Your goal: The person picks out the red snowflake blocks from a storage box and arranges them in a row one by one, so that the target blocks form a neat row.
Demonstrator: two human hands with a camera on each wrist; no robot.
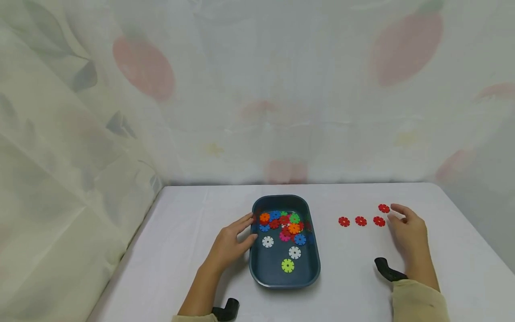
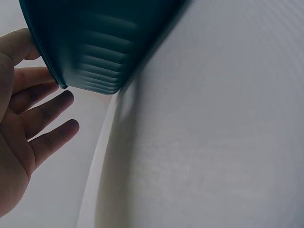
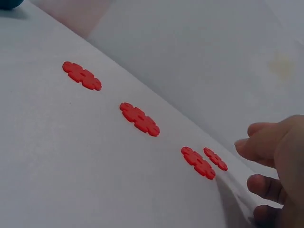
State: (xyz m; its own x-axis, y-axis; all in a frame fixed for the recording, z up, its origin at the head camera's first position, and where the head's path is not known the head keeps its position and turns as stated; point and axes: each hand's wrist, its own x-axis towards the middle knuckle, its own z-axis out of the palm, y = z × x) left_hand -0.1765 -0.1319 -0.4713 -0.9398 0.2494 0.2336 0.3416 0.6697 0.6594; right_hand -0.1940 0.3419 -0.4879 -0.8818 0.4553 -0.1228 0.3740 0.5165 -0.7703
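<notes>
A dark blue-green tray (image 1: pixel 284 279) holds several notched plastic discs in mixed colours, such as a lime-green disc (image 1: pixel 287 265), a white disc (image 1: pixel 268 242) and an orange disc (image 1: pixel 294 228). My left hand (image 1: pixel 230 243) is at the tray's left rim, thumb and forefinger touching it, the other fingers spread loosely. Right of the tray, three red discs lie in a row: a left one (image 1: pixel 344 222), a middle one (image 1: pixel 360 221) and a right one (image 1: pixel 379 221). A fourth red disc (image 1: pixel 384 208) lies just behind the right one. My right hand (image 1: pixel 409 230) is beside these two, fingers loosely bent, holding nothing.
A white-covered table (image 1: pixel 181 250) bears everything. Patterned cloth (image 1: pixel 257 112) hangs behind its back edge and along the left side (image 1: pixel 60 201). Black wrist straps with stubby mounts show at both wrists, and the sleeves are beige.
</notes>
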